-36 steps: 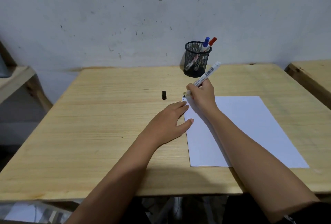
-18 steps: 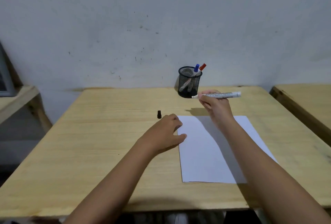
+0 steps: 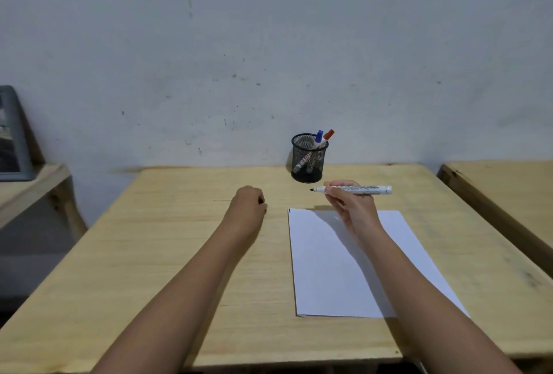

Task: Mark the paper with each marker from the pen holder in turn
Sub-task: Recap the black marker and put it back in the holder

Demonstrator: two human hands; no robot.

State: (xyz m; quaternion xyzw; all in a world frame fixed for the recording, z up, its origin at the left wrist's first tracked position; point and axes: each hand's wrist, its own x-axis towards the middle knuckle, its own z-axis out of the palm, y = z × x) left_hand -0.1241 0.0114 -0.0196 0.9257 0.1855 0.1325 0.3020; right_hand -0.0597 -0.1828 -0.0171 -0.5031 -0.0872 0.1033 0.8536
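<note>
Recapping is what we are judging to be the step in hand: our right hand (image 3: 351,209) is pinching the black marker (image 3: 353,189) between thumb and fingers, holding it level above the far edge of the paper (image 3: 329,269), its bare tip pointing left toward our left hand (image 3: 248,206). That hand is lying curled on the table (image 3: 149,254), closing over something small and dark at the fingertips, probably the cap, though we cannot tell for certain. A short black stroke is showing at the paper's far left corner. The blue marker (image 3: 319,138) and red marker (image 3: 327,135) are standing in the pen holder (image 3: 308,161) behind. Next we are needing to bring cap and tip together squarely.
</note>
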